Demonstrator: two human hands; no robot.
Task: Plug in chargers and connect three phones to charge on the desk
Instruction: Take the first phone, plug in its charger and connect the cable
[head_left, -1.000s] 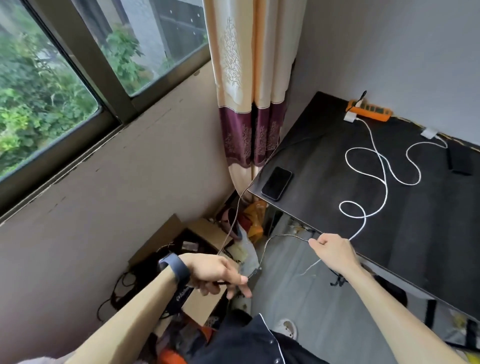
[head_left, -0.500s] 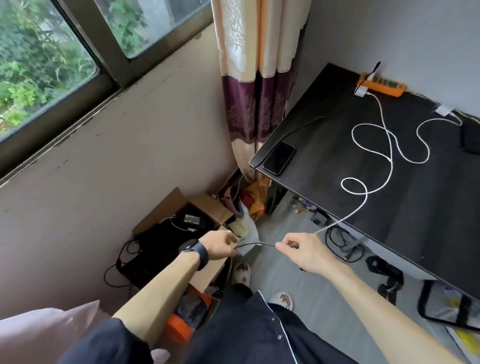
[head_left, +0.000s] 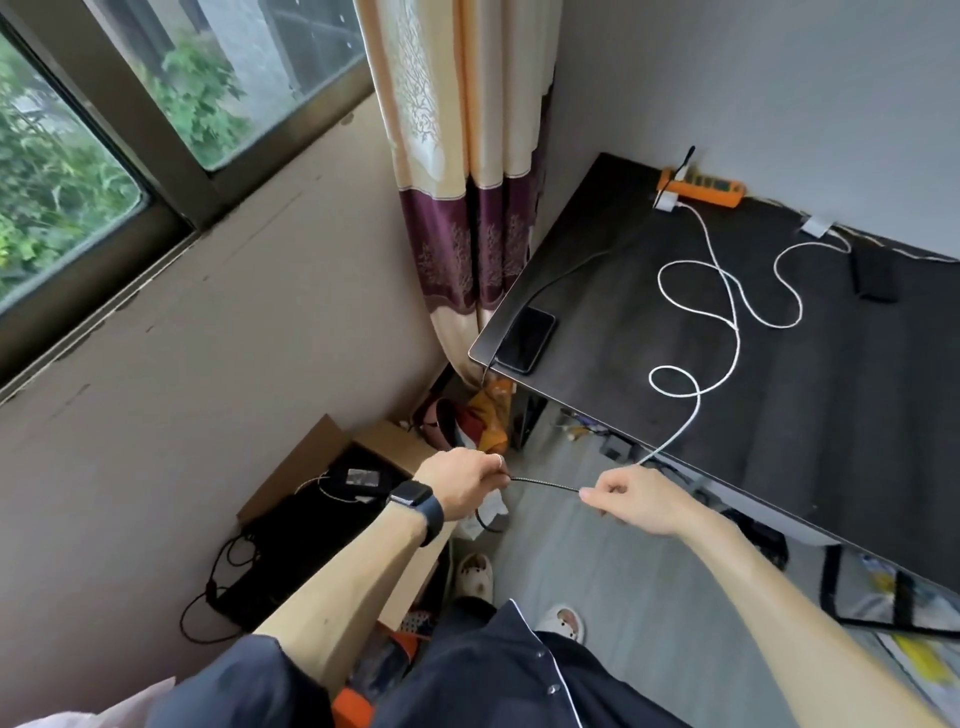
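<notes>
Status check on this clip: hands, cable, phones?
Left hand and right hand pinch a dark cable taut, off the desk. One phone at desk corner. White cable loose, unconnected.

The person wore a dark navy button-up shirt (head_left: 498, 670) with thin white piping along its front edge and 2 small dark buttons showing. Its short sleeve (head_left: 234, 686) ended above the left elbow. A dark smartwatch (head_left: 413, 496) on a dark band circled the left wrist, and pale slippers (head_left: 475, 574) with brown markings covered both feet.
</notes>
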